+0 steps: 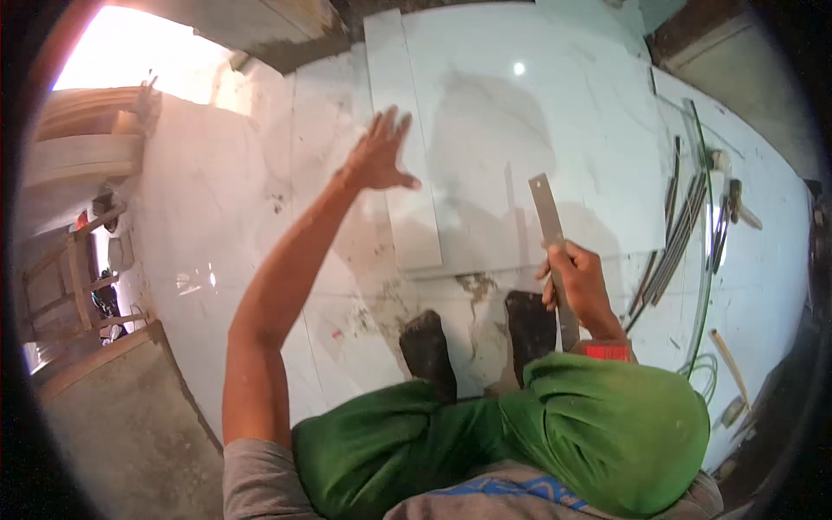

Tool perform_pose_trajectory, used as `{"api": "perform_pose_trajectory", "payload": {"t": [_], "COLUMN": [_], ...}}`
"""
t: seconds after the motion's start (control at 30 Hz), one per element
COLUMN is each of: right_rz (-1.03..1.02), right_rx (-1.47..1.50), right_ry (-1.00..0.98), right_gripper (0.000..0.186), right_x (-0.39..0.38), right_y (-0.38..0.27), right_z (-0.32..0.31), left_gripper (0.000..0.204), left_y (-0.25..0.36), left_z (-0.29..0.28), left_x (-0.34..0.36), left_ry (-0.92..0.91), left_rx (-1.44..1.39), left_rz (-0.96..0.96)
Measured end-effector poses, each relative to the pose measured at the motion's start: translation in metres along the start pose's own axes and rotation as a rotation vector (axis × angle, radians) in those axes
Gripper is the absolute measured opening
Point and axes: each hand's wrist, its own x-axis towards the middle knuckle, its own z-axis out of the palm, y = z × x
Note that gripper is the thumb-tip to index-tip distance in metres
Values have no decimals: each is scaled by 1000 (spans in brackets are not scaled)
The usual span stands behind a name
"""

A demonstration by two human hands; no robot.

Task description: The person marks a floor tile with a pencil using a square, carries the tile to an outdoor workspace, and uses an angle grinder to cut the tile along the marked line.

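My right hand [579, 284] grips a flat metal ruler [545, 211] with a small hole at its upper end. The ruler points away from me over the near edge of a large white glossy tile [520, 113]. My left hand [379, 156] is spread with its fingers apart, above a narrow white tile strip [401, 139] along the large tile's left side. Whether the left hand touches the strip cannot be made out. A red band [607, 350] is round my right wrist.
Several thin dark metal strips [683, 227] lie right of the large tile, beside a long green strip [702, 260] and a hammer-like tool [742, 208]. A yellowish stick [731, 368] is nearer on the right. At left stand a concrete block [130, 425] and a wooden frame [82, 277].
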Motion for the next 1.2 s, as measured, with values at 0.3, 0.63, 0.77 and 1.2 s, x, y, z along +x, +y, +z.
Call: {"api": "perform_pose_trajectory", "payload": {"t": [0.3, 0.63, 0.77, 1.2], "right_rz": [-16, -25, 1, -499], "right_rx": [16, -11, -60, -198], "right_ry": [-44, -52, -25, 71], "right_gripper": [47, 41, 36, 40], "right_x": [10, 11, 7, 50], "right_y": [-2, 0, -2, -115], "right_z": [11, 16, 14, 17], "left_gripper": [139, 139, 141, 138], "left_y": [9, 18, 17, 32], "left_z": [-14, -19, -4, -43], "left_x": [-13, -13, -4, 10], "left_ry": [-48, -71, -34, -333], "left_rx": [-79, -117, -87, 40], "left_rz": [-91, -104, -63, -150]}}
